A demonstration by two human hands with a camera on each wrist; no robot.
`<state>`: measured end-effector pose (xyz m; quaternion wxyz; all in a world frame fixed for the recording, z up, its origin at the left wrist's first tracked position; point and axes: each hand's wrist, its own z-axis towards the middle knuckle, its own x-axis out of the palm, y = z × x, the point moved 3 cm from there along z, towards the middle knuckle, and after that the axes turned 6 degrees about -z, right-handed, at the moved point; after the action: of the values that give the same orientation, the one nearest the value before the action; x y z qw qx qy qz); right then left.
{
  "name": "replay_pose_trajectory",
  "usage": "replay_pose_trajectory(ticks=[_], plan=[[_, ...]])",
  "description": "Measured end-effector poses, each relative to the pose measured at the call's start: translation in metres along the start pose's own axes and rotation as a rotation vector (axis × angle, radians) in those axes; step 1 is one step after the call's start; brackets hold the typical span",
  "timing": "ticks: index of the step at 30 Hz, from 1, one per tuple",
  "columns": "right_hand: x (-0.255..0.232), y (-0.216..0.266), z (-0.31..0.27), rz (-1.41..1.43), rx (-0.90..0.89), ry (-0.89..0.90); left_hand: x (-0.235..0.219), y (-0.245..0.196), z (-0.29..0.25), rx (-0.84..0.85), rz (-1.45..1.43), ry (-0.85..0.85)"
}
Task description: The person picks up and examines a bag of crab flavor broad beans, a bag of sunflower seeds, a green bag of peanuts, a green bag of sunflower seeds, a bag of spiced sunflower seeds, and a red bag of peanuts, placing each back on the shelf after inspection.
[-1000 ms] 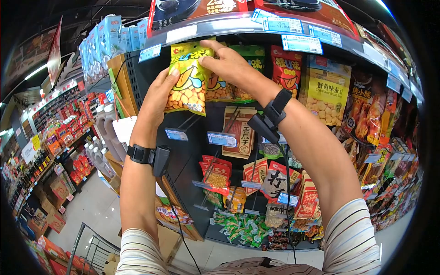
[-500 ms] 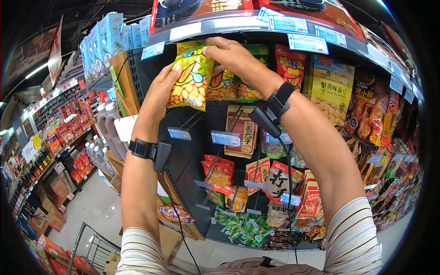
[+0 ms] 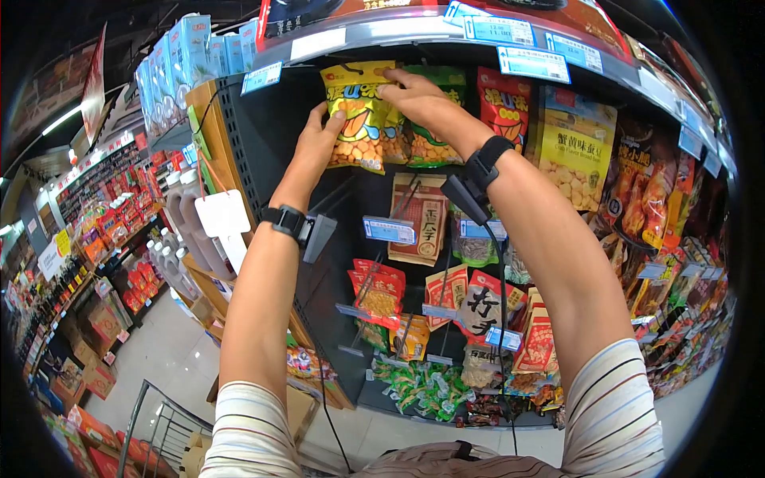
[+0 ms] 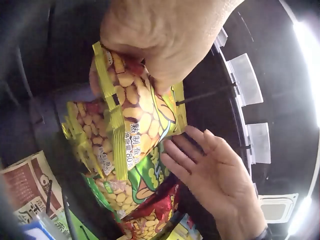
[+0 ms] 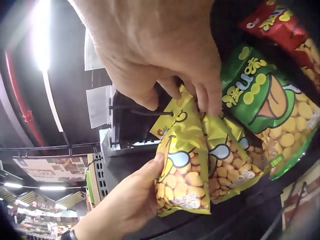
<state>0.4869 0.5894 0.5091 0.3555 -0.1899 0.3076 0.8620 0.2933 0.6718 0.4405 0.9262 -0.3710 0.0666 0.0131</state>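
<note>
A yellow bag of broad beans (image 3: 356,131) hangs upright in front of similar yellow bags (image 5: 232,170). My left hand (image 3: 317,143) holds its left side, the thumb on the front and the fingers behind. A dark peg (image 5: 145,111) meets the bag's top edge at the hang hole. My right hand (image 3: 422,99) is at the bag's upper right edge, its fingers fairly straight and touching the top between the bags, as the left wrist view shows with the palm (image 4: 220,175) turned to the camera. A green bag (image 5: 272,100) hangs just right of the yellow ones.
Above runs a shelf edge with price tags (image 3: 534,64). Red bags (image 3: 502,103) and a crab-flavor broad bean bag (image 3: 575,151) hang to the right. Lower pegs carry brown seed packets (image 3: 418,219) and red packets (image 3: 376,293). A wire cart (image 3: 163,434) stands at lower left.
The yellow bag has moved right and back towards the other yellow bags, tilting midway and now hanging straighter. My left hand went with it; my right hand shifted slightly right along its top.
</note>
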Motion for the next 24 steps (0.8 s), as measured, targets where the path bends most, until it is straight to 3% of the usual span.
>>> replay_pose_trajectory(ticks=[5,6,9,10,11,13,15,18,19,20,22,24], plan=[[-0.006,0.001,-0.025,-0.009,-0.014,-0.105,0.012,0.007,0.0,-0.043,-0.06,0.025],[-0.004,-0.002,-0.032,0.028,-0.025,-0.102,0.013,0.014,0.001,0.019,-0.075,0.029],[-0.002,0.015,-0.078,0.312,-0.133,-0.151,-0.005,0.02,-0.011,0.214,0.269,-0.14],[-0.005,0.032,-0.105,0.395,-0.096,0.002,-0.012,0.015,-0.022,0.312,0.378,-0.215],[-0.006,0.044,-0.132,0.517,-0.238,-0.037,-0.021,0.008,-0.04,0.356,0.413,-0.264],[-0.009,0.076,-0.195,0.619,-0.053,0.168,-0.028,-0.025,-0.112,0.348,0.286,-0.24],[0.002,0.086,-0.26,0.724,0.083,0.263,-0.028,-0.068,-0.196,0.243,0.075,-0.146],[0.048,0.041,-0.333,0.733,0.016,0.485,-0.053,-0.099,-0.315,-0.013,0.007,-0.02],[0.057,0.041,-0.363,0.819,0.237,0.518,-0.065,-0.102,-0.355,-0.143,0.104,-0.126],[0.071,0.029,-0.389,0.866,0.328,0.636,-0.083,-0.1,-0.395,-0.236,0.113,-0.121],[0.096,0.012,-0.438,0.909,0.473,0.818,-0.141,-0.073,-0.491,-0.451,0.275,-0.308],[0.115,0.008,-0.48,0.903,0.567,0.935,-0.165,-0.088,-0.583,-0.686,0.382,-0.469]])
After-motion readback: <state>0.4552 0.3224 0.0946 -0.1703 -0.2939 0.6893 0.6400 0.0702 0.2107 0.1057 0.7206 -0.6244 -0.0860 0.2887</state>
